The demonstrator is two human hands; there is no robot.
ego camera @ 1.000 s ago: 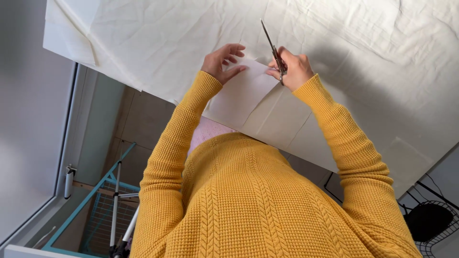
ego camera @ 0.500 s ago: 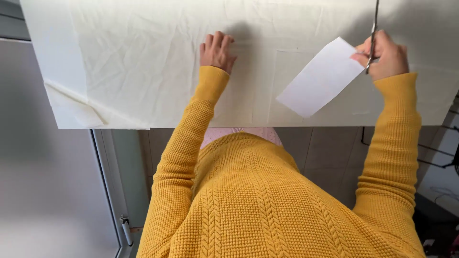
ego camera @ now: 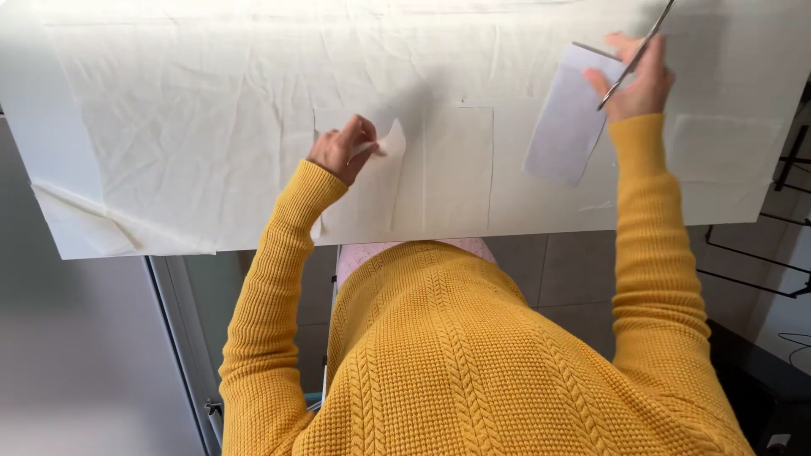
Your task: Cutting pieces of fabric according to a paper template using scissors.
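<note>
While the right hand [ego camera: 638, 80] holds both the scissors [ego camera: 635, 55] and a cut white rectangle of paper [ego camera: 568, 118] lifted off to the right side, the left hand [ego camera: 340, 148] is down on the cream cloth-covered tabletop [ego camera: 169, 127], fingers [ego camera: 359, 135] curled, pinching the top edge of a second white piece [ego camera: 372, 181] that lies flat near the front edge. Right fingers are closed round the scissor handles with the paper trapped against them; blades look nearly shut, can't tell exactly. Another cut rectangle [ego camera: 458, 165] lies flat just beside the pinched one, between the two hands. Looks like the sorting step after a cut: next move likely needs the left pinch to lift cleanly without creasing.
</note>
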